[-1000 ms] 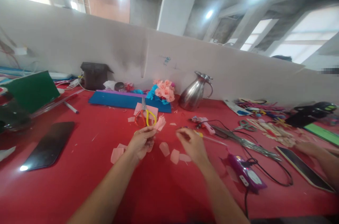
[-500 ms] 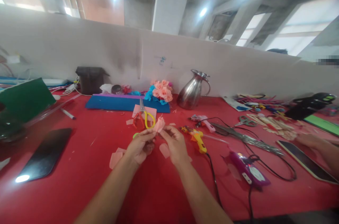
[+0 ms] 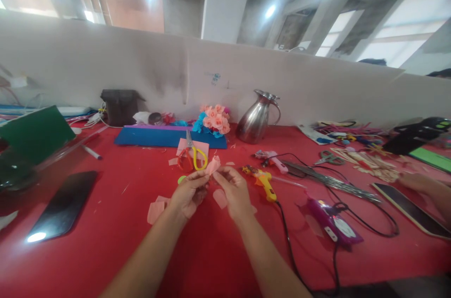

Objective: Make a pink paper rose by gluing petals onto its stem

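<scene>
Between my fingertips is a small pink paper flower, raised a little over the red table. My left hand pinches its base from the left, and my right hand grips it from the right with closed fingers. Just beyond lie scissors with one red and one yellow handle, on a pink paper sheet. Loose pink paper pieces are beside my left wrist, and another pink petal piece shows between my hands. The stem end of the flower is hidden by my fingers.
To the right lie a yellow glue gun, a pink glue gun, a purple power strip with cables and a bundle of wires. A metal jug and a flower bunch stand behind. Another person's hand is far right.
My hands stay around the pink paper flower with almost the same grip. The whole view has shifted slightly; nothing else has clearly moved.
</scene>
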### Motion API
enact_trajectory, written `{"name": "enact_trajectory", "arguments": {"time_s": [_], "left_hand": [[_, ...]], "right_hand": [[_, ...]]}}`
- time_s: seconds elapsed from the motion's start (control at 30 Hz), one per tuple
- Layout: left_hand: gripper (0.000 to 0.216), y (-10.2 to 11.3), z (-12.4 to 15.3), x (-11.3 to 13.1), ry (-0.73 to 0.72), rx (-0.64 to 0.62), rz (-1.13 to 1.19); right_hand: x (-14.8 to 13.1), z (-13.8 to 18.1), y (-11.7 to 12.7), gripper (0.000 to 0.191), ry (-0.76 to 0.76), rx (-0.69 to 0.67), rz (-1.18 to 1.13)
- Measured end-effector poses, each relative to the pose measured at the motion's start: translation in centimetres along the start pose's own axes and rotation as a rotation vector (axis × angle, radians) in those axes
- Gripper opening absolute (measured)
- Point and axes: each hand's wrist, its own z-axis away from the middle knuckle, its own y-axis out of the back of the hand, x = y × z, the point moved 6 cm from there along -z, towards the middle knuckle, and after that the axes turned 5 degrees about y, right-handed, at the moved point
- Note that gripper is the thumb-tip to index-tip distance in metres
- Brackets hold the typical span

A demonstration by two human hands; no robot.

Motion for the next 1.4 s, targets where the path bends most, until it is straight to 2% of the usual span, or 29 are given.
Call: {"name": "enact_trajectory", "arguments": {"time_s": [0.33, 0.43, 0.57, 1.1, 1.4], "left_hand": [[0.024, -0.07, 0.35, 0.32, 0.000, 0.002, 0.011], [0.025, -0.03, 0.31, 0.20, 0.003, -0.001, 0.009], [0.029, -0.14, 0.11, -0.02, -0.014, -0.050, -0.003], [0.026, -0.30, 0.01, -0.25, -0.088, -0.046, -0.068], [0.030, -0.18, -0.06, -0.35, -0.089, -0.032, -0.086]], "right_hand": [[-0.19, 0.13, 0.63, 0.013, 0.023, 0.012, -0.154], [-0.08, 0.21, 0.75, 0.014, 0.033, 0.028, -0.085], [-0.08, 0.36, 0.18, 0.015, 0.046, -0.027, 0.005], [-0.27, 0.47, 0.07, 0.013, 0.115, -0.007, 0.048], [-0.52, 0.51, -0.08, 0.016, 0.098, 0.012, 0.075]]}}
